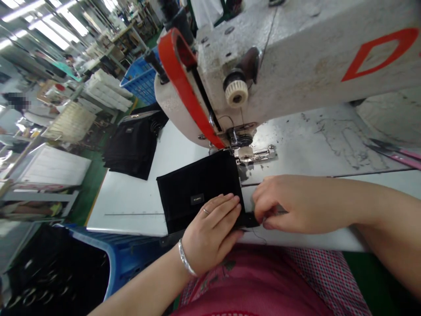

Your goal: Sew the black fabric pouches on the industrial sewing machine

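A black fabric panel with a small label lies on the sewing machine's bed, its far right corner at the presser foot. My left hand rests on the panel's near right part, fingers stretched out and flat. At the panel's near right corner a short black strip sticks out. My right hand is closed on the end of this strip, thumb and fingers curled together; the fingertips partly hide it. A loose thread hangs by the strip. The white sewing machine stands just beyond both hands.
A stack of black fabric pieces lies at the table's far left. Scissors with pink handles lie at the right. A blue basket of black pieces stands at lower left, another blue basket behind the table. A person is farther off.
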The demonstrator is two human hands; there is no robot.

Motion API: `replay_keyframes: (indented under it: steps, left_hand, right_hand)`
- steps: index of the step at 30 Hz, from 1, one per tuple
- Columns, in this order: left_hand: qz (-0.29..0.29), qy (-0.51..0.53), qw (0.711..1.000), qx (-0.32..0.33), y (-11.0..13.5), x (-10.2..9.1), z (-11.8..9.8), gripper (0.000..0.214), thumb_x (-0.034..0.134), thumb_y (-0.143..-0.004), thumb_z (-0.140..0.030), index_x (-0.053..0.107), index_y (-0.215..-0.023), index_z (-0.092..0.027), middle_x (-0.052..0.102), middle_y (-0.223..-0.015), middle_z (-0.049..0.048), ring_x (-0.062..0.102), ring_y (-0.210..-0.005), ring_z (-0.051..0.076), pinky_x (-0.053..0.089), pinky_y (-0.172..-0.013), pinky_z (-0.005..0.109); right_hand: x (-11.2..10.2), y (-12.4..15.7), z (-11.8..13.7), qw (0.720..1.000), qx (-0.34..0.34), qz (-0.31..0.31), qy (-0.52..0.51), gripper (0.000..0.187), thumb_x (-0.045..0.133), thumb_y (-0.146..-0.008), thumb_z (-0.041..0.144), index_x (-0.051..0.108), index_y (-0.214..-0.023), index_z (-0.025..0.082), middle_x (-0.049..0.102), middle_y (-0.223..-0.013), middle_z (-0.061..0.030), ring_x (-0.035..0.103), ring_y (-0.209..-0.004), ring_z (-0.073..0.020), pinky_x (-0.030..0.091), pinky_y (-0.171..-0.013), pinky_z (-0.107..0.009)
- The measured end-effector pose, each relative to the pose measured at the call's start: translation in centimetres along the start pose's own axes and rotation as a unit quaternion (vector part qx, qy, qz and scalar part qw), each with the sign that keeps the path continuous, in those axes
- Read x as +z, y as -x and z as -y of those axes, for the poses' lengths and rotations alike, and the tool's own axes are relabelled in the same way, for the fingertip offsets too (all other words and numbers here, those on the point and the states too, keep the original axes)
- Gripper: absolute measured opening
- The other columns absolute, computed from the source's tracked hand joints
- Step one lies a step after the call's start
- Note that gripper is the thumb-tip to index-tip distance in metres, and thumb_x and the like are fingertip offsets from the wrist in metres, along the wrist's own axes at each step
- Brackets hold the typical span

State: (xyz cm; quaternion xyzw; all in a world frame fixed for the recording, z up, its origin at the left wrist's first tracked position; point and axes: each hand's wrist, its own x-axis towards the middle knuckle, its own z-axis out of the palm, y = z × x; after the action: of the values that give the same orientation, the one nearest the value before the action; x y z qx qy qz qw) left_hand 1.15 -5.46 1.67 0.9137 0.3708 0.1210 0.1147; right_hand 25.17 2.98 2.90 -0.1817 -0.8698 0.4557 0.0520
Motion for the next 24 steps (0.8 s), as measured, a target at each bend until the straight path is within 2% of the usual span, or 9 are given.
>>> replay_keyframes:
  steps: [2, 4, 6, 8, 13, 19, 24]
  left_hand:
    - [-0.007, -0.002, 1.0, 0.001, 0.1, 0.3, 0.0, 0.044, 0.058, -0.091, -0.023, 0.051, -0.131, -0.007, 0.051, -0.137, 0.0143, 0.041, -0.134, 0.026, 0.04, -0.114, 0.045]
    - [-0.015, -0.004, 1.0, 0.004, 0.1, 0.5, 0.1, 0.043, 0.058, -0.09, -0.024, 0.053, -0.129, -0.007, 0.053, -0.135, 0.0142, 0.042, -0.133, 0.026, 0.041, -0.113, 0.044]
    - [-0.026, -0.002, 1.0, 0.009, 0.0, 0.6, 0.3, 0.042, 0.059, -0.09, -0.026, 0.055, -0.127, -0.007, 0.055, -0.132, 0.0141, 0.045, -0.13, 0.026, 0.042, -0.112, 0.043]
    - [-0.035, 0.003, 0.999, 0.011, -0.3, 0.6, 0.6, 0.041, 0.06, -0.09, -0.028, 0.056, -0.125, -0.008, 0.056, -0.13, 0.0138, 0.047, -0.128, 0.026, 0.044, -0.111, 0.042]
    - [-0.033, 0.008, 0.999, 0.022, -1.4, 0.5, 2.1, 0.041, 0.057, -0.09, -0.031, 0.057, -0.124, -0.008, 0.057, -0.128, 0.0145, 0.049, -0.126, 0.027, 0.044, -0.11, 0.043]
    - [-0.058, 0.03, 0.996, 0.067, -3.0, 0.3, 4.9, 0.035, 0.055, -0.09, -0.027, 0.058, -0.119, -0.009, 0.059, -0.125, 0.015, 0.051, -0.125, 0.024, 0.045, -0.109, 0.042]
    - [-0.079, 0.048, 0.991, 0.1, -4.4, 0.3, 7.3, 0.029, 0.055, -0.089, -0.026, 0.06, -0.113, -0.011, 0.06, -0.122, 0.0145, 0.053, -0.122, 0.024, 0.047, -0.106, 0.043]
  right_hand:
    - [0.1, -0.1, -0.2, 0.998, 0.003, -0.053, 0.02, 0.012, 0.059, -0.083, 0.018, 0.068, -0.075, 0.021, 0.064, -0.075, 0.0022, 0.057, -0.073, -0.0136, 0.042, -0.07, -0.028]
    - [0.3, -0.4, -0.6, 0.989, -0.008, -0.134, 0.065, 0.009, 0.06, -0.085, 0.019, 0.069, -0.085, 0.022, 0.066, -0.091, -0.0004, 0.059, -0.087, -0.0168, 0.044, -0.08, -0.031]
    - [0.6, -0.8, -1.1, 0.975, -0.027, -0.183, 0.12, 0.017, 0.059, -0.086, 0.017, 0.069, -0.099, 0.023, 0.065, -0.108, -0.0024, 0.057, -0.1, -0.0195, 0.044, -0.089, -0.036]
    - [0.9, -1.0, -1.5, 0.968, -0.032, -0.186, 0.164, 0.025, 0.056, -0.088, 0.015, 0.069, -0.106, 0.025, 0.063, -0.115, -0.003, 0.057, -0.104, -0.0209, 0.044, -0.092, -0.039]
    - [1.3, -1.3, -2.0, 0.956, -0.029, -0.191, 0.222, 0.028, 0.051, -0.091, 0.014, 0.069, -0.109, 0.023, 0.064, -0.114, -0.0061, 0.058, -0.102, -0.0238, 0.049, -0.089, -0.045]
    - [1.3, -1.7, -2.4, 0.951, -0.038, -0.205, 0.228, 0.03, 0.048, -0.09, 0.012, 0.067, -0.112, 0.019, 0.064, -0.115, -0.0084, 0.06, -0.1, -0.0247, 0.052, -0.086, -0.046]
    - [1.3, -1.9, -2.7, 0.946, -0.022, -0.217, 0.242, 0.035, 0.045, -0.09, 0.009, 0.062, -0.119, 0.017, 0.062, -0.122, -0.0095, 0.058, -0.11, -0.0246, 0.049, -0.092, -0.046]
